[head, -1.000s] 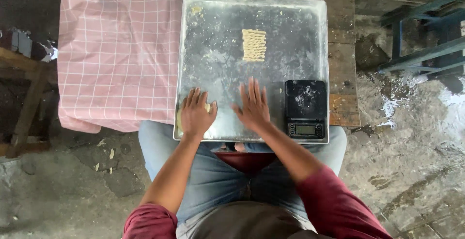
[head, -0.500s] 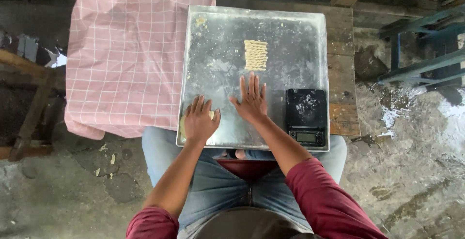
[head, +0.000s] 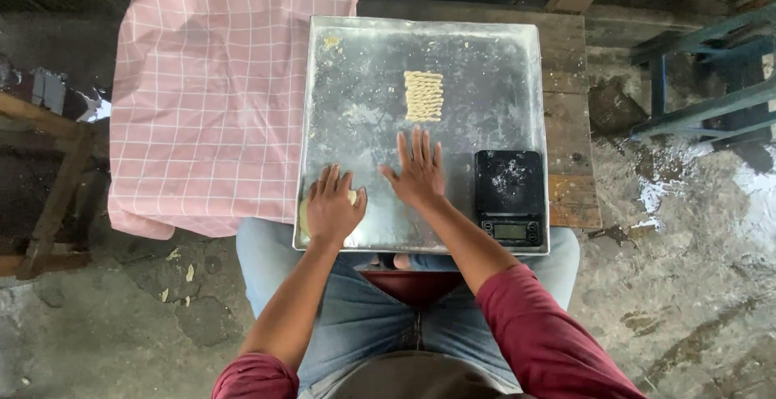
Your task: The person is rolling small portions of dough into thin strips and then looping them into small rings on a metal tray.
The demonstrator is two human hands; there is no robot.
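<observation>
A floured metal tray (head: 485, 59) lies on a wooden table in front of me. My left hand (head: 331, 209) rests at the tray's near left corner, covering a pale lump of dough (head: 304, 213) that shows at its edges. My right hand (head: 419, 171) lies flat on the tray with fingers spread, palm down; whether dough is under it is hidden. A little beyond its fingertips sits a neat block of several thin dough strips (head: 423, 96).
A black digital scale (head: 509, 197) dusted with flour sits at the tray's near right corner. A pink checked cloth (head: 206, 100) covers the surface to the left. A blue metal frame (head: 703, 84) stands at the right on wet concrete floor.
My right hand has slid forward across the tray toward the dough strips. My left hand has stayed at the near left corner.
</observation>
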